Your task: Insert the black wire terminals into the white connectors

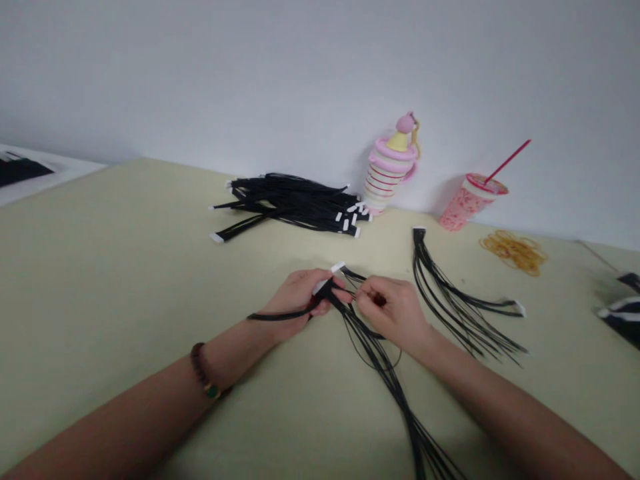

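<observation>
My left hand (pixel 300 295) is closed around a bundle of thin black wires (pixel 380 360) near their white connector ends (pixel 337 267), low over the beige table (pixel 125 267). My right hand (pixel 393 308) pinches the same wires just to the right of it. The wires trail toward me and off the bottom edge. A beaded bracelet (pixel 203 373) sits on my left wrist.
A pile of black wire bundles with white tips (pixel 295 203) lies at the back centre. Another loose wire bundle (pixel 460 300) spreads to the right. A pink bottle (pixel 393 167), a pink cup with straw (pixel 470 200) and yellow rubber bands (pixel 515 250) stand by the wall.
</observation>
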Demonstrator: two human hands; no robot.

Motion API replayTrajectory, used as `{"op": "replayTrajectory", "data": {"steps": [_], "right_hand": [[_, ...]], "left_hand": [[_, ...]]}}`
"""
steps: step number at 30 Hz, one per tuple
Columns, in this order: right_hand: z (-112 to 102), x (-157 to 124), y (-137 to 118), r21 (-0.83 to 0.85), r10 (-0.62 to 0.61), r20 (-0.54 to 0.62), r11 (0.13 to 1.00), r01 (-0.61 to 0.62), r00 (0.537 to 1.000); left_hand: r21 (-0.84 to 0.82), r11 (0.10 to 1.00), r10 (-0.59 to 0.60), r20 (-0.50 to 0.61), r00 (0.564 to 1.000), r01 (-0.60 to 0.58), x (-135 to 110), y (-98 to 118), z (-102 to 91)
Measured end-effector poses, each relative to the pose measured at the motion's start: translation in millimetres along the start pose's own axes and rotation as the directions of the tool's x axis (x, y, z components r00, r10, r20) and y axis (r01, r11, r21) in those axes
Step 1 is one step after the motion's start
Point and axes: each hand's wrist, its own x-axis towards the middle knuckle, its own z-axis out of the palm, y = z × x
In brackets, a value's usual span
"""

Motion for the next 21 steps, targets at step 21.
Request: {"op": "replayTrajectory", "data": {"steps": [21], "right_hand": [[7.8, 0.6, 0.6, -0.013, -0.032, -0.017, 0.999, 0.032, 0.999]], "left_hand": [[0.037, 0.998, -0.049, 0.043, 0.998, 0.047, 1.3, -3.2, -1.6]]}}
